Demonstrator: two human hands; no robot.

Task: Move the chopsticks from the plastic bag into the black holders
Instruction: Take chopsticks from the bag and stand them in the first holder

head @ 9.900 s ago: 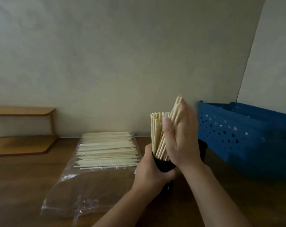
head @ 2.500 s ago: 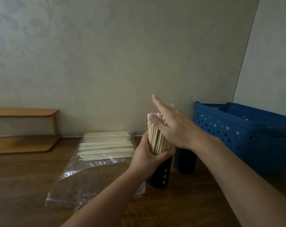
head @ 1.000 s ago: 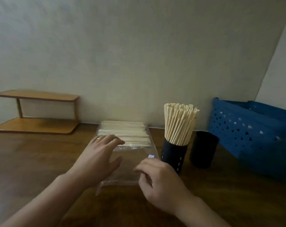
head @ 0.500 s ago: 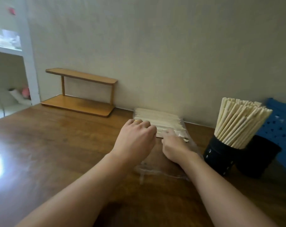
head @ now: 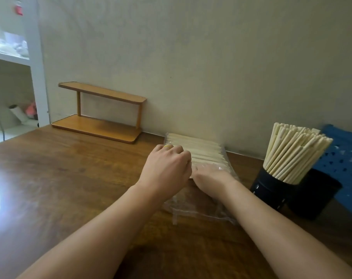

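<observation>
Plastic bag flat on desk; chopsticks inside lie crosswise, long axis left-right. Left hand curled on bag over chopsticks' left ends; right hand reaches into bag, grip unclear. Black holder packed with upright chopsticks, leaning right
</observation>
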